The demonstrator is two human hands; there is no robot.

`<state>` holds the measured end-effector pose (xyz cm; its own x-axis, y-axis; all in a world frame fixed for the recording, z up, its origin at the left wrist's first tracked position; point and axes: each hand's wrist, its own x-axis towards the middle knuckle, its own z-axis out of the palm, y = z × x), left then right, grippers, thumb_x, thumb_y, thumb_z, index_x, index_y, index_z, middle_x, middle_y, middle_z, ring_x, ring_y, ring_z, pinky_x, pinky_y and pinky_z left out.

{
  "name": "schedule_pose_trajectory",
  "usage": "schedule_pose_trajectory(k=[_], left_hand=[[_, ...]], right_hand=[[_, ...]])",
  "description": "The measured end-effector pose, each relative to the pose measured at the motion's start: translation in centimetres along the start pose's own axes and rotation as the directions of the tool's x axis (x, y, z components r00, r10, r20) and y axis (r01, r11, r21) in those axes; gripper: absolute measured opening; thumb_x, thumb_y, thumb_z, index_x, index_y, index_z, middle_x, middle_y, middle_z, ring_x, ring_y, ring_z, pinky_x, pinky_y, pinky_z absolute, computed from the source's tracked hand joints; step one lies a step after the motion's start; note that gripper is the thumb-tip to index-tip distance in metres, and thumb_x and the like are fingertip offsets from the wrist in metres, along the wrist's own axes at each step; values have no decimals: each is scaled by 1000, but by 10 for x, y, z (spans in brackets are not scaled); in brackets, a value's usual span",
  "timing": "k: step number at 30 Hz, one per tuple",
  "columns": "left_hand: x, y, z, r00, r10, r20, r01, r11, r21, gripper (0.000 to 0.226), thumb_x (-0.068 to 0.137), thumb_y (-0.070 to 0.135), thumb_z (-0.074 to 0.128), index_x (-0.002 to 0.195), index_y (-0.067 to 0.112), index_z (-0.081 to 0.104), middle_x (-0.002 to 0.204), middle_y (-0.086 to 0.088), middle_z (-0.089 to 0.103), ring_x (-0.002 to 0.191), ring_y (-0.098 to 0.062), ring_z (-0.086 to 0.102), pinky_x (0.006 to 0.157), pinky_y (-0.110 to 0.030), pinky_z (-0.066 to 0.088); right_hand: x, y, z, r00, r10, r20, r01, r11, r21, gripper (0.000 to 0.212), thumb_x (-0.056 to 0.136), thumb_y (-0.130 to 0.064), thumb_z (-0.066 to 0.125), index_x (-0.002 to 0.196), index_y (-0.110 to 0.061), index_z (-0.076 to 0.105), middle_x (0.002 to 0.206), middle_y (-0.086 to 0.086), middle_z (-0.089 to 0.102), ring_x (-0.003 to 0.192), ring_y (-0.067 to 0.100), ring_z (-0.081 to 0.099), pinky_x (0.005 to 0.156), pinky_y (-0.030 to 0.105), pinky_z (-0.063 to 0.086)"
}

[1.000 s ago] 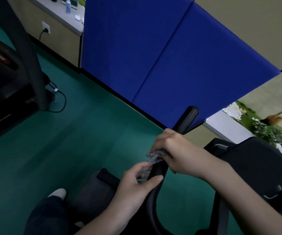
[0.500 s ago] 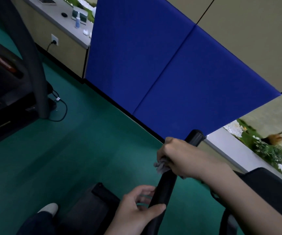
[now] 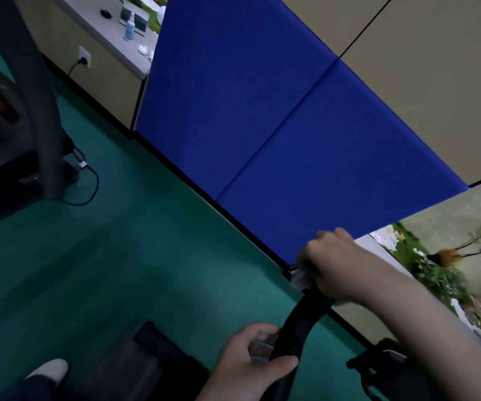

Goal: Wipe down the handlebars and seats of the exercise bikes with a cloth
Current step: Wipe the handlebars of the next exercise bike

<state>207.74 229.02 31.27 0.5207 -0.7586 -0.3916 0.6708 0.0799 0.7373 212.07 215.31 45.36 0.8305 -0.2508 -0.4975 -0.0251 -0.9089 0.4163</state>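
Now, far left: a dark upright machine point(image 3: 5, 123) stands on the green floor point(image 3: 123, 256), with a black cable point(image 3: 90, 186) looped at its base. A white shoe point(image 3: 50, 369) shows at the lower left edge. A small blue bottle point(image 3: 129, 27) stands on the counter point(image 3: 123, 45) at top.

A blue padded panel point(image 3: 262, 111) fills the centre background.

Left hand point(image 3: 251, 363), lower centre: fingers and thumb curled round the lower stretch of the black handlebar point(image 3: 303, 319), gripping it.

The handlebar's long axis runs from the bottom edge up and to the right with a slight bend. Its top end is aimed at the foot of the blue panel, and the tip itself is hidden.

Pale cloth point(image 3: 301, 277): bunched on the bar near its top, with a crumpled edge poking out left of the fist.

Right hand point(image 3: 332, 264): fisted over cloth and bar end, clamping the cloth to the bar.

Far right: green plants point(image 3: 436, 273), blurred.
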Motion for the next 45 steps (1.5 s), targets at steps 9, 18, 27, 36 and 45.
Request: schedule_pose_trajectory(k=[9,18,27,36,45], left_hand=[[6,13,-2,997,-28,72,23,997,68,48,45,13,76,91,9,64,81,-4,66,60,-2,57,58,-11,44],[11,15,-7,991,-88,106,65,977,201,38,65,-11,79,97,4,65,91,-15,71,61,-8,61,57,-12,45],[10,21,-5,987,-94,130,65,974,217,34,67,-17,73,94,1,64,92,-19,67,66,-18,58,53,-12,46],[10,22,-2,988,-74,136,38,966,255,32,70,-19,70,95,-1,61,84,-10,64,60,-12,53,50,-10,43],[12,19,-7,985,-63,158,18,963,270,33,70,-17,69,93,5,61,80,-2,67,63,-9,61,57,-11,46]], right_hand=[[-17,-18,20,993,-38,-110,49,995,93,6,89,-28,54,88,-26,60,93,-5,63,97,19,44,74,32,24],[-31,-1,38,633,669,-391,-228,643,731,13,85,-2,59,87,-12,66,79,2,64,85,26,51,75,38,40],[-22,-8,59,199,979,39,-125,-14,992,16,93,-10,50,100,-12,65,78,0,57,76,18,47,59,21,26],[-15,-42,85,39,982,186,-3,-186,983,15,94,-11,50,95,-15,64,75,-2,60,72,17,51,62,23,29],[-14,-53,103,373,848,377,481,-524,703,19,95,-16,49,104,-19,66,112,13,65,96,19,61,84,34,44]])
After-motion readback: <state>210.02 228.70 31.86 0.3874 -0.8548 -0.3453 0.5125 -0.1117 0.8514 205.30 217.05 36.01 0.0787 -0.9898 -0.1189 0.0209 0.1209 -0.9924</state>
